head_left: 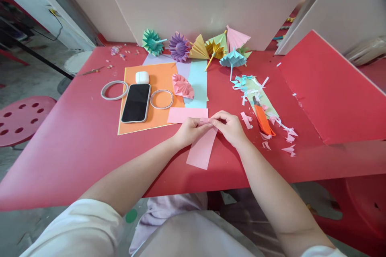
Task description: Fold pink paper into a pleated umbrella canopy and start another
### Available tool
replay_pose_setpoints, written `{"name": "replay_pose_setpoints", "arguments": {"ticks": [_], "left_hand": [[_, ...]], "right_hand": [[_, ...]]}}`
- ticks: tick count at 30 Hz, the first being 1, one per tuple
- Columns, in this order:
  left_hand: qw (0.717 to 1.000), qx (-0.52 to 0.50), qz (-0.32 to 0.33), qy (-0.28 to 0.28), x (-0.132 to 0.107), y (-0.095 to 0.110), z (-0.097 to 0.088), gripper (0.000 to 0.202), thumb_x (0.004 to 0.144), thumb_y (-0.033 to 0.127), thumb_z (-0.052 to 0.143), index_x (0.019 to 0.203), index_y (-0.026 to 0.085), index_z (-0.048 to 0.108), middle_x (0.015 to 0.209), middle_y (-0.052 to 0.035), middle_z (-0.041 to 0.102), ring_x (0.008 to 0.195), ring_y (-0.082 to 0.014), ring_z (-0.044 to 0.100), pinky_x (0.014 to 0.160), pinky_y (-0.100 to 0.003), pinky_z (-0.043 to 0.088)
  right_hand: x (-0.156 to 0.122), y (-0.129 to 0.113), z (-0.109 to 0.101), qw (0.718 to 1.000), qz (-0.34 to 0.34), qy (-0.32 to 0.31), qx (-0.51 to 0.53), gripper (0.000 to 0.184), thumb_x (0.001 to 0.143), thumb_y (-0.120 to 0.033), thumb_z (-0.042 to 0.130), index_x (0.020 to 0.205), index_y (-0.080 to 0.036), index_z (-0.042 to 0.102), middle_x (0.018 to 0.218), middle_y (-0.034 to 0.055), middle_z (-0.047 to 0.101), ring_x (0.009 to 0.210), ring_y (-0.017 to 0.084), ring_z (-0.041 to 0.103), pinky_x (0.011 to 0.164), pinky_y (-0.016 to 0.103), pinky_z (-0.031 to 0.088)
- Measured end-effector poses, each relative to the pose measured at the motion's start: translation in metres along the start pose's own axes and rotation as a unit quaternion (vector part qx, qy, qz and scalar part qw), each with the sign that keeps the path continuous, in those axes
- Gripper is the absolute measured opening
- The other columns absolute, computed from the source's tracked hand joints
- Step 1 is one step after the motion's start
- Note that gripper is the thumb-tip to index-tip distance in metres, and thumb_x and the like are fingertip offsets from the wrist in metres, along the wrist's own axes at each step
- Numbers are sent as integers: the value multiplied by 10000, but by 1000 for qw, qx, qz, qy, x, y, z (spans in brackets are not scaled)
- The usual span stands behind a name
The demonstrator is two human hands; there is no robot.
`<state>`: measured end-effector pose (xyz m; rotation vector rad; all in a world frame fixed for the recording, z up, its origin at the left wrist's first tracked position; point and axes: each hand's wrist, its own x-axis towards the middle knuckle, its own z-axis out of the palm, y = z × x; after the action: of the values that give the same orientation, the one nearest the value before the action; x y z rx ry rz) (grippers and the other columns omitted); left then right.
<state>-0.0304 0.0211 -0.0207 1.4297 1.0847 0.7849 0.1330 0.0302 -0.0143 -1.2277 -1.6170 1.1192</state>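
Note:
A pink paper strip [201,150] lies on the red table [75,140] in front of me, its far end pleated. My left hand [189,130] and my right hand [230,127] both pinch that pleated end, fingers pressed together. A second pink strip [183,114] lies flat just beyond my left hand. A folded pink paper fan [182,86] rests on coloured sheets farther back.
A phone [136,102], an earbud case [142,77] and two rings [113,90] lie on an orange sheet [159,84] at the left. Several folded paper umbrellas [232,58] line the back wall. An orange comb [263,119] and paper scraps [288,134] lie right. A red stool [21,118] stands left.

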Motion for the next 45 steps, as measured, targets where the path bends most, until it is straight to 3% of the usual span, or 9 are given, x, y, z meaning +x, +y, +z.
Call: {"name": "replay_pose_setpoints", "arguments": {"ticks": [8, 19, 30, 37, 45], "left_hand": [[999, -21, -27, 4, -3, -1, 0, 483, 794, 521, 564, 531, 122, 499, 500, 56, 297, 457, -35, 249, 413, -199, 168], [998, -47, -40, 11, -3, -4, 1, 433, 802, 508, 569, 648, 105, 592, 521, 49, 333, 474, -43, 277, 424, -201, 197], [997, -60, -40, 20, -4, -1, 2, 493, 786, 522, 579, 527, 140, 407, 505, 62, 293, 452, -28, 250, 410, -189, 174], [998, -56, -42, 8, -3, -6, 2, 425, 781, 499, 597, 586, 125, 539, 492, 58, 333, 450, -38, 273, 413, -195, 184], [996, -70, -46, 12, -3, -5, 3, 388, 779, 488, 605, 673, 115, 617, 533, 22, 465, 473, -57, 373, 424, -199, 250]], "right_hand": [[-2, 1, 6, 999, -9, 28, 13, 118, 779, -281, 610, 697, -211, 658, 729, -13, 606, 686, 122, 546, 636, 262, 422], [-3, 2, 10, 998, -11, 46, 40, 114, 778, -268, 619, 687, -208, 651, 722, -20, 597, 656, 106, 524, 604, 252, 402], [-3, 4, 13, 997, -1, 52, 50, 113, 771, -284, 630, 693, -207, 657, 720, -22, 592, 650, 101, 504, 608, 252, 391], [-2, 2, 6, 998, 24, 18, 47, 86, 744, -295, 658, 727, -217, 691, 729, -16, 619, 692, 119, 550, 642, 261, 418], [-2, 2, 13, 997, 16, 54, 59, 102, 750, -271, 651, 670, -209, 667, 697, -26, 599, 648, 101, 527, 615, 256, 407]]}}
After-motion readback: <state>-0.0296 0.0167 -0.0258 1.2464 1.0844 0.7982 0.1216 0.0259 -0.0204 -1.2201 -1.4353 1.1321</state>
